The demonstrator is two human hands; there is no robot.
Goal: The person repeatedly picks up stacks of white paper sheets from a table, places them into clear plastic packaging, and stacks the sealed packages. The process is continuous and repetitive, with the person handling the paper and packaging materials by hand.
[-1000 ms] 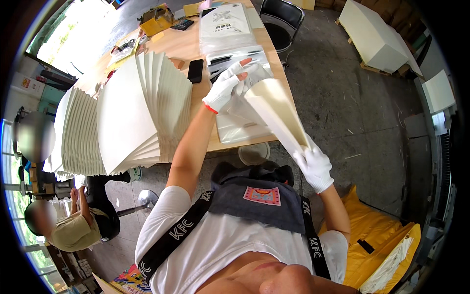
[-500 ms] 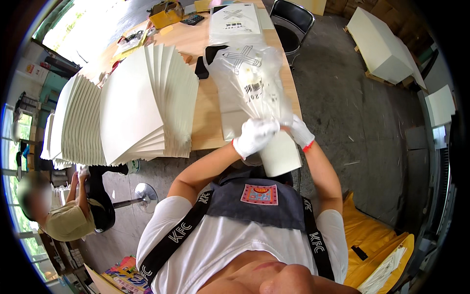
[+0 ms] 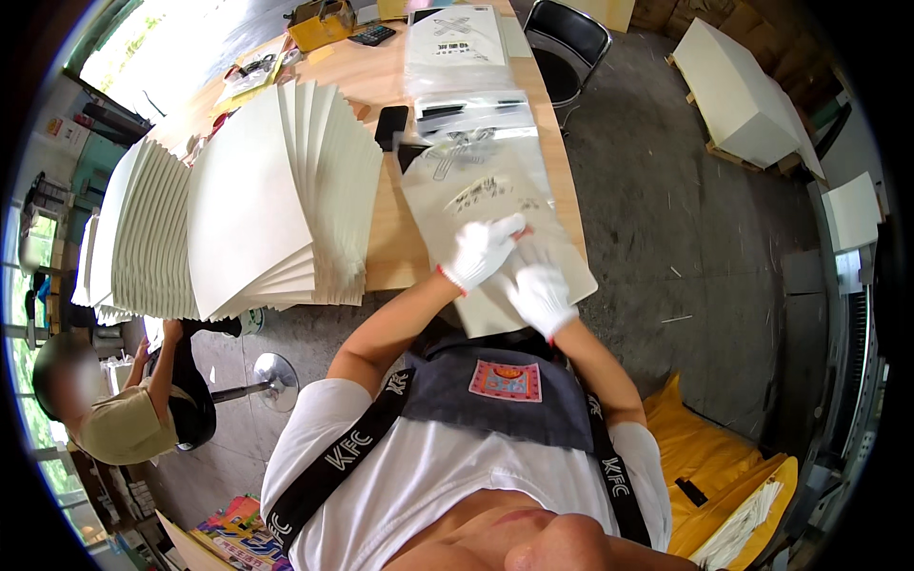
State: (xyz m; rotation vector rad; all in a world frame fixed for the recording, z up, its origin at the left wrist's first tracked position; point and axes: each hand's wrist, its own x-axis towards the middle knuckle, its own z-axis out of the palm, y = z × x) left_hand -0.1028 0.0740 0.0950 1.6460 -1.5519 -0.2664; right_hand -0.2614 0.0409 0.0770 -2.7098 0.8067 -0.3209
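A clear plastic bag with dark print (image 3: 481,190) lies slanted over the table's right front edge, with a stack of white paper sheets (image 3: 486,309) in it or under its film; I cannot tell which at the near end. My left hand (image 3: 484,252), in a white glove with some fingertips bare, rests on the bag's middle, fingers stretched toward the right. Lower and to the right, my right hand (image 3: 541,293), also gloved, lies flat on the near part, its fingers slightly blurred. More printed clear bags (image 3: 476,114) lie flat beneath and beyond.
Fanned stacks of white sheets (image 3: 249,205) fill the table's left side. A black phone (image 3: 391,127), a calculator (image 3: 371,35) and a yellow box (image 3: 321,26) lie farther back. A black chair (image 3: 568,43) stands behind right. Another person (image 3: 133,409) sits at left.
The bunched, puffed-up bag has flattened out over the paper. My hands have let go of its gathered end and now lie on it, the right hand moved left and nearer me.
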